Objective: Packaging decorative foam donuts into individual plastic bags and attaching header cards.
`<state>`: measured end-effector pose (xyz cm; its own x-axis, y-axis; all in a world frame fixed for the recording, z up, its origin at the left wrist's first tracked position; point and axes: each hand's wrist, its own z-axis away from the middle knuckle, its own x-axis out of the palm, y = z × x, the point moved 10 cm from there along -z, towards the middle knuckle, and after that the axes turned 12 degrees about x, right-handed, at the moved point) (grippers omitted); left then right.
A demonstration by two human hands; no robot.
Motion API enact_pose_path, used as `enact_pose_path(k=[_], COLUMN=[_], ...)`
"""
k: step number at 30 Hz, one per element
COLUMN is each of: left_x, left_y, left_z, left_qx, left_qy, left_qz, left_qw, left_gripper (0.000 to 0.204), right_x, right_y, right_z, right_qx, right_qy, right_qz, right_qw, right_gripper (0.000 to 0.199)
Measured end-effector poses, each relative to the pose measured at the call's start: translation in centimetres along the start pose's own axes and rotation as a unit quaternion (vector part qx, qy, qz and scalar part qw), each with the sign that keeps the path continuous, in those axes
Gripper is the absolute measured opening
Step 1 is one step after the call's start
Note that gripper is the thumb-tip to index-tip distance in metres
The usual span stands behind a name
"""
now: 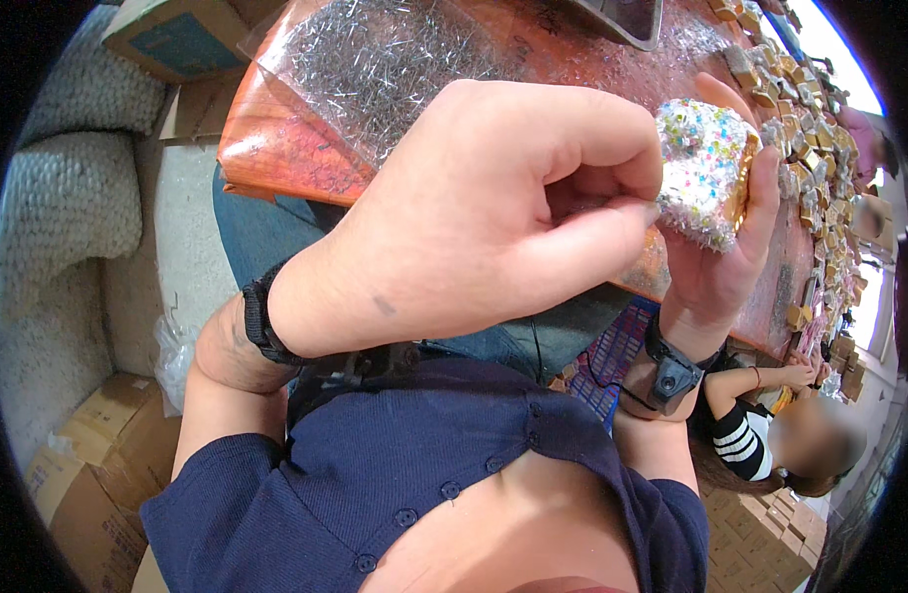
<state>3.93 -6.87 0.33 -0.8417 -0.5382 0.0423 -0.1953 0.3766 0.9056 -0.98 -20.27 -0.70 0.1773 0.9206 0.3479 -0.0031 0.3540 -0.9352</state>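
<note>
My right hand holds up a small white block-shaped ornament, its fuzzy tinsel-like surface dotted with coloured sequins and a gold edge showing on the right. Fingers and thumb wrap it from behind and from the right. Close against its left side, the thumb and forefinger of my left hand are pinched together; whatever they hold is too small or hidden to make out. Beyond my left hand, a heap of thin silvery pins lies on a clear plastic sheet on the orange-red table.
Many small gold-and-white blocks fill the table's right side. A dark tray stands at the far edge. Cardboard boxes and woven sacks are on the left. Another person works at the right; a blue plastic basket sits below the table.
</note>
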Motion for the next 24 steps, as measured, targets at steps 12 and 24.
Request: enact_pose_path(k=[12, 24], left_x=[-0.4, 0.0], left_y=[0.1, 1.0], left_z=[-0.2, -0.5], left_qx=[0.03, 0.063], left_qy=[-0.046, -0.08], left_qz=[-0.085, -0.143], left_qw=[0.995, 0.984], left_gripper=[0.007, 0.008], right_x=[-0.9, -1.1], right_y=[-0.3, -2.3], right_z=[0.8, 0.8], right_qx=[-0.014, -0.018], right_qy=[0.099, 0.16], right_qz=[0.066, 0.225], right_qw=[0.993, 0.961], right_gripper=[0.055, 0.053])
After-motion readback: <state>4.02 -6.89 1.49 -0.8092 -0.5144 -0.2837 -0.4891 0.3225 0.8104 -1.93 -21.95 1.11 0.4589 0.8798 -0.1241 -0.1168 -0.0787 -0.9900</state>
